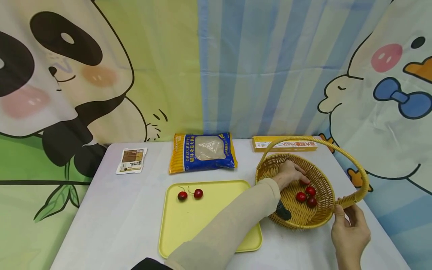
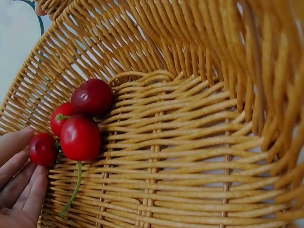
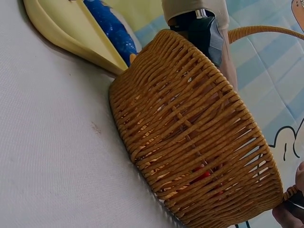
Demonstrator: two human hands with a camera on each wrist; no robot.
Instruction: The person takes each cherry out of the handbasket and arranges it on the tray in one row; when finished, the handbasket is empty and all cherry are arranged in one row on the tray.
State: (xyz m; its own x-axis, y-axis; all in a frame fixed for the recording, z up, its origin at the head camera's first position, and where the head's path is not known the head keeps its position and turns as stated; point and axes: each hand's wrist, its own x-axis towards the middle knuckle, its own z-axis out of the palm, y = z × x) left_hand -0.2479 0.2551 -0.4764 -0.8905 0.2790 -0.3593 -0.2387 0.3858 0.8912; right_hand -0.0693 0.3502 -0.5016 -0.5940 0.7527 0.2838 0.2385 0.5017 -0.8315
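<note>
On the right side of a white desk (image 1: pixel 101 210), a yellow wicker basket (image 1: pixel 303 216). Inside, a left hand (image 1: pixel 291 174), fingertips apparently pinching one cherry (image 2: pixel 42 149), just beside three other cherries (image 2: pixel 80 137) on the right part of the basket's floor. Firmness of that pinch: impossible to tell. Chief risk: smooth, round skin slipping through uneven finger pressure and knocking the group apart. Also possible: a neighbour dragged along, with its green stem (image 2: pixel 78 183) caught between fingers.

At the basket's right edge, a right hand (image 1: pixel 351 228) gripping the base of the arched handle (image 1: pixel 365 183). With too strong a pull there, likely tilting or sliding of the basket, and fruit rolling to one side.

Over the near right part of a yellow tray (image 1: pixel 168 236), a pale sleeve (image 1: pixel 233 225). Toward the tray's far left corner, two stemmed cherries (image 1: pixel 198 193), apart from the arm but free to roll after a bump from a low elbow. At the left wrist, a black device (image 1: pixel 283 212), liable to snag the wicker rim during a hasty lift.
</note>
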